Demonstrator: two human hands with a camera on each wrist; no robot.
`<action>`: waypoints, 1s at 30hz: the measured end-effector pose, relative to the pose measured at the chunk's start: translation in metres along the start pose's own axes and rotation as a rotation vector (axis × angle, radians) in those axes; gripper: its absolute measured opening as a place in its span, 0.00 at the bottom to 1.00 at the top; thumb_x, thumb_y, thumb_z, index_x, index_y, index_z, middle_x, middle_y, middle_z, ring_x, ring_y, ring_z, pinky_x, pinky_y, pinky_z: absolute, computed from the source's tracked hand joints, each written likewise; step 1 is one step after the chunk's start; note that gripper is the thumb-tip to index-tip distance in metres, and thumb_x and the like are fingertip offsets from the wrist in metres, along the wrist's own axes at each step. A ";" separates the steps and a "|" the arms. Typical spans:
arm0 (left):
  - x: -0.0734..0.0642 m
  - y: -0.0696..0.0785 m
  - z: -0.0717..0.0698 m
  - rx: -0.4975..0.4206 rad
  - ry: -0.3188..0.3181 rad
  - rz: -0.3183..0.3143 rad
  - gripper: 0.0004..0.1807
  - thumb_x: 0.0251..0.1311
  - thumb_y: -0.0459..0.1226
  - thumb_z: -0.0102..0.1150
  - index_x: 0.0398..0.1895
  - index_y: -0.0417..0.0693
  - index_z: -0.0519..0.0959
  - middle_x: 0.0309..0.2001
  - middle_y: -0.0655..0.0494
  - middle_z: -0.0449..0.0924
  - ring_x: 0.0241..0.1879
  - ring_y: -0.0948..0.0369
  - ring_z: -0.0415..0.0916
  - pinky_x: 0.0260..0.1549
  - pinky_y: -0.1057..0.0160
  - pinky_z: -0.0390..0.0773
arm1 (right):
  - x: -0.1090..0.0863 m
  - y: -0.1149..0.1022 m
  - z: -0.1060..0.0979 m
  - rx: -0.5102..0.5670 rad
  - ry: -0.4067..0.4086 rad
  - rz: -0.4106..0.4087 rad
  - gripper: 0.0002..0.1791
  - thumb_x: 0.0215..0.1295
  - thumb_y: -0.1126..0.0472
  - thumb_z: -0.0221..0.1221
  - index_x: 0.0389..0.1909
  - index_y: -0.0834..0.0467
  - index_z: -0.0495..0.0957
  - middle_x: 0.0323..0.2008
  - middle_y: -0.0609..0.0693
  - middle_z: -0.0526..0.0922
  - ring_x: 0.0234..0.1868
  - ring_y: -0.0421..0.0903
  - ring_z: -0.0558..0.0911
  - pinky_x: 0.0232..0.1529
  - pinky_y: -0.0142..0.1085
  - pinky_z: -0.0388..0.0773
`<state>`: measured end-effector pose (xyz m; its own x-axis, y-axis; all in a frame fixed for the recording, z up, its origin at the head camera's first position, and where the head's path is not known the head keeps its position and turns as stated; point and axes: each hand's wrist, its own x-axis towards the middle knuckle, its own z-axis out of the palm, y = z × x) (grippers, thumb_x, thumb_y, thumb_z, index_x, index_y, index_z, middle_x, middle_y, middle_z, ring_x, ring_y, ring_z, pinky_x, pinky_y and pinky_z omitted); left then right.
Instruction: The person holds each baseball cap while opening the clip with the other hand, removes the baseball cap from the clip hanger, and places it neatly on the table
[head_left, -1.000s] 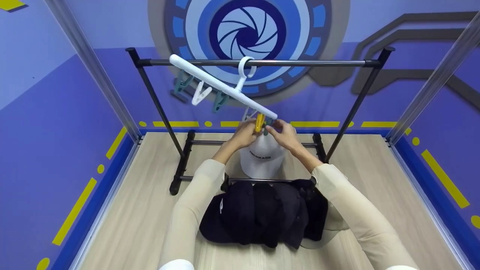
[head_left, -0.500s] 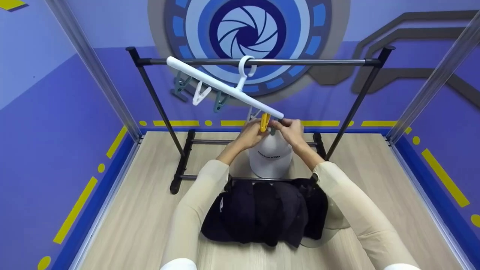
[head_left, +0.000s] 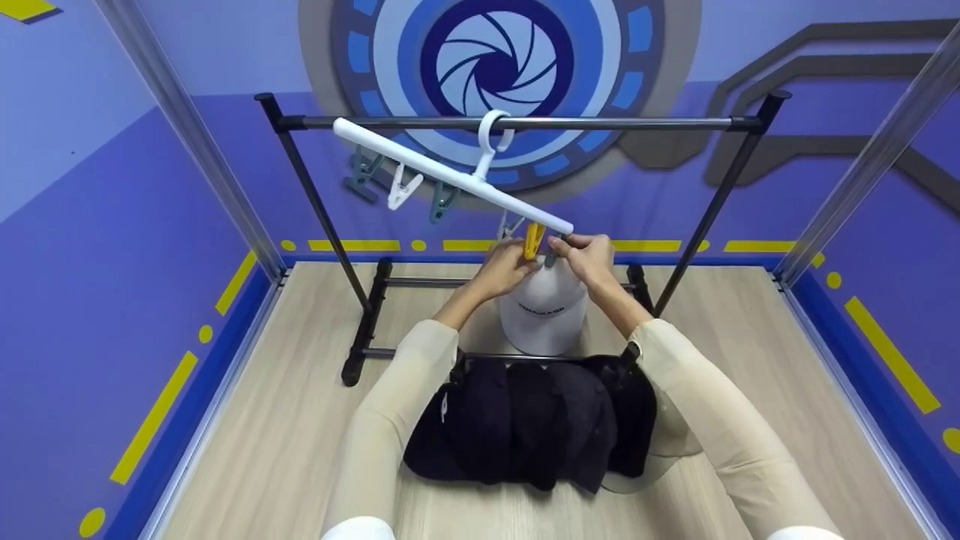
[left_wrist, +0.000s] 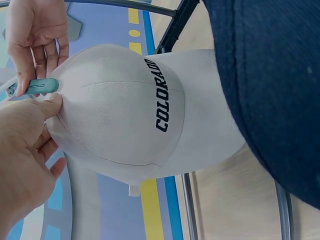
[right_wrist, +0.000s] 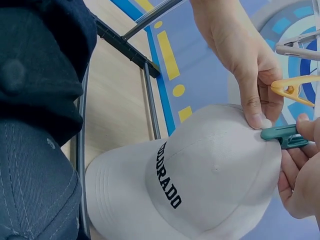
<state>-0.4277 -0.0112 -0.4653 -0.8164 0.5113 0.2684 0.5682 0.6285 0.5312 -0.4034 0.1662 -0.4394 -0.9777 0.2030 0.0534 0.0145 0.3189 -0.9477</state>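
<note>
A white cap [head_left: 544,319] with "COLORADO" lettering hangs, brim down, below the right end of a white clip hanger [head_left: 450,174]. My left hand [head_left: 504,268] pinches the top of the cap between thumb and fingers, as the right wrist view shows. Beside it, my right hand [head_left: 590,260] pinches a dark green clip [right_wrist: 281,134] whose tip lies on the cap's edge; whether its jaws grip the fabric I cannot tell. A yellow clip [head_left: 533,241] hangs just left of the green one, near my left fingers.
The hanger hooks over the black rack's top rail [head_left: 637,124] and slants down to the right. More white and green clips [head_left: 403,186] dangle from its left half. Several dark caps [head_left: 525,427] lie nested in front on the wooden floor [head_left: 255,450], with a beige brim [head_left: 645,476] at their right.
Both hands, the white cap and the hanger's right end have shifted to the right, mostly in the first half second. The right thumb has come onto the green clip.
</note>
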 end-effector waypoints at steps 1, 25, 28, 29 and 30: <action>0.000 0.000 0.000 -0.001 0.002 -0.003 0.12 0.73 0.39 0.59 0.51 0.40 0.80 0.50 0.45 0.84 0.54 0.50 0.80 0.61 0.51 0.74 | 0.000 -0.001 0.000 0.008 0.003 0.007 0.19 0.64 0.54 0.70 0.51 0.62 0.87 0.46 0.60 0.89 0.51 0.46 0.84 0.54 0.37 0.78; -0.029 -0.023 -0.024 0.001 0.114 -0.014 0.15 0.73 0.36 0.57 0.55 0.36 0.82 0.55 0.41 0.84 0.59 0.46 0.79 0.63 0.49 0.75 | 0.004 -0.002 -0.019 0.046 0.061 -0.027 0.21 0.65 0.51 0.69 0.51 0.62 0.87 0.44 0.57 0.91 0.39 0.40 0.87 0.46 0.33 0.82; -0.036 -0.026 -0.032 0.032 0.180 0.026 0.13 0.72 0.34 0.57 0.52 0.34 0.81 0.52 0.39 0.84 0.55 0.44 0.81 0.59 0.47 0.77 | 0.004 -0.002 -0.023 0.039 0.072 -0.051 0.21 0.65 0.50 0.69 0.50 0.63 0.87 0.39 0.54 0.91 0.32 0.35 0.84 0.37 0.29 0.81; -0.038 -0.026 -0.035 0.041 0.194 0.035 0.13 0.72 0.34 0.57 0.52 0.34 0.81 0.51 0.39 0.84 0.53 0.44 0.81 0.57 0.47 0.78 | 0.005 -0.002 -0.024 0.039 0.074 -0.056 0.22 0.65 0.50 0.69 0.50 0.63 0.87 0.39 0.54 0.91 0.31 0.35 0.84 0.36 0.28 0.80; -0.040 -0.027 -0.038 0.051 0.207 0.044 0.13 0.72 0.34 0.57 0.51 0.33 0.81 0.50 0.39 0.84 0.51 0.45 0.82 0.55 0.47 0.78 | 0.005 -0.003 -0.026 0.035 0.077 -0.061 0.22 0.64 0.50 0.69 0.50 0.64 0.87 0.40 0.55 0.91 0.32 0.35 0.84 0.36 0.27 0.80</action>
<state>-0.4138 -0.0710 -0.4595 -0.7916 0.4106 0.4525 0.6038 0.6396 0.4758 -0.4030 0.1902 -0.4285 -0.9575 0.2556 0.1337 -0.0529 0.3001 -0.9524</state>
